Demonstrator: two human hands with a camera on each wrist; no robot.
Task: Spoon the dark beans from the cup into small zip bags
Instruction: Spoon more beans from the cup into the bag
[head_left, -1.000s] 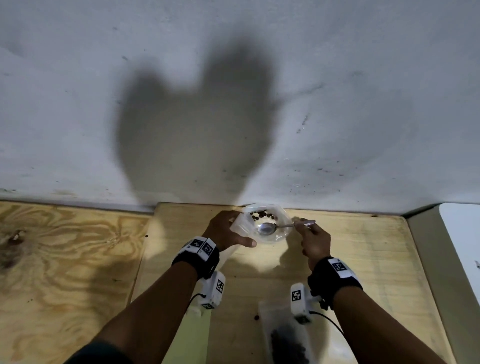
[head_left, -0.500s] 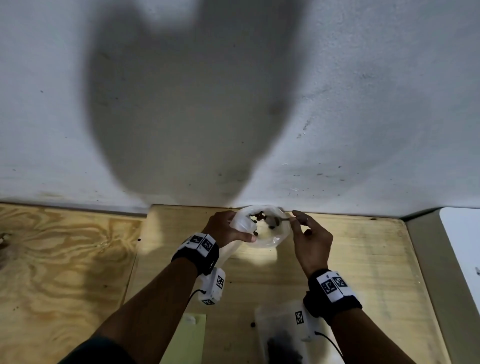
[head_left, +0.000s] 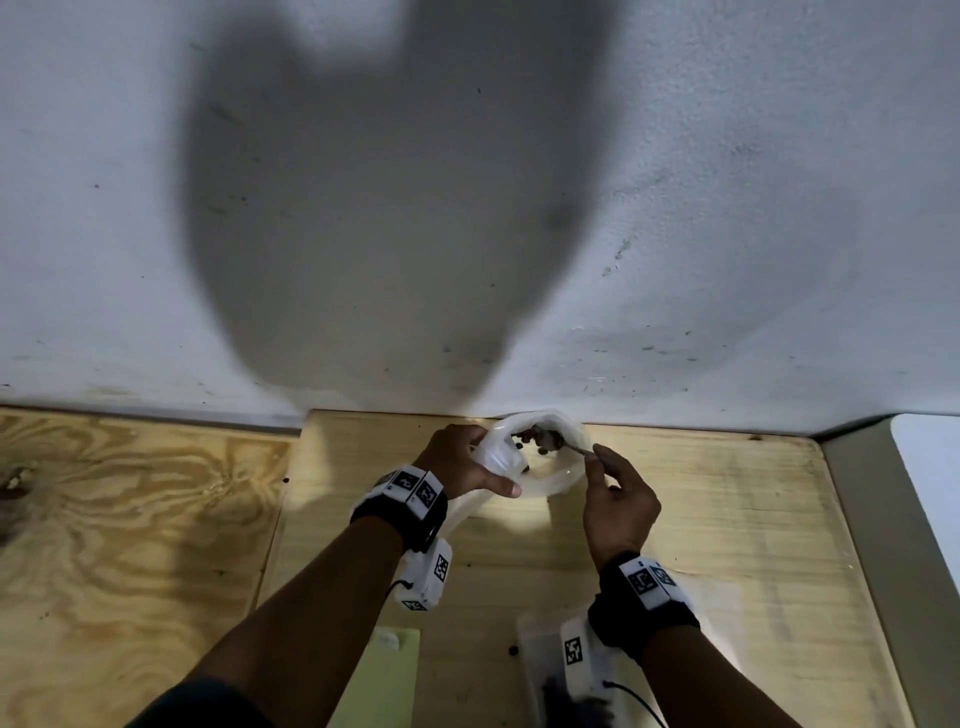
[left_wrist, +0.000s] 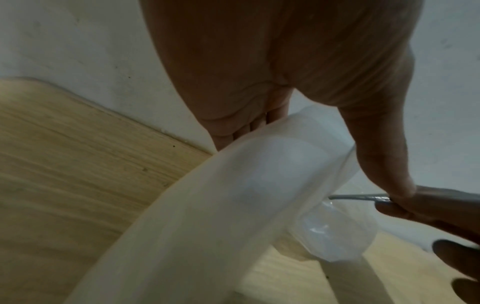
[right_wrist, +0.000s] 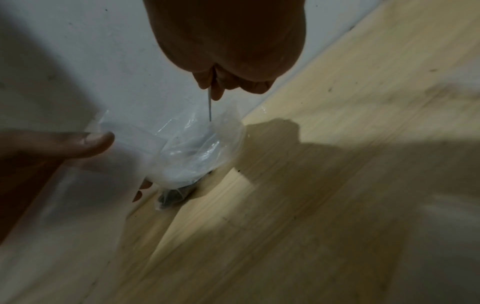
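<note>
Dark beans (head_left: 525, 437) slide off a thin metal spoon (head_left: 558, 441) now tipped inside the small clear plastic zip bag (head_left: 550, 475) — level a second ago — as the right hand (head_left: 618, 501) pinches its handle and the left hand (head_left: 460, 462) grips the bag's mouth above the plywood table (head_left: 727, 499) — another spoonful delivered.

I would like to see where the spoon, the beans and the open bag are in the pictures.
spoon (head_left: 571, 446): head view, on the thin handle near the bowl.
beans (head_left: 525, 436): head view, on the dark cluster inside the bag.
bag (head_left: 550, 483): head view, on the lower rim of its mouth.
</note>
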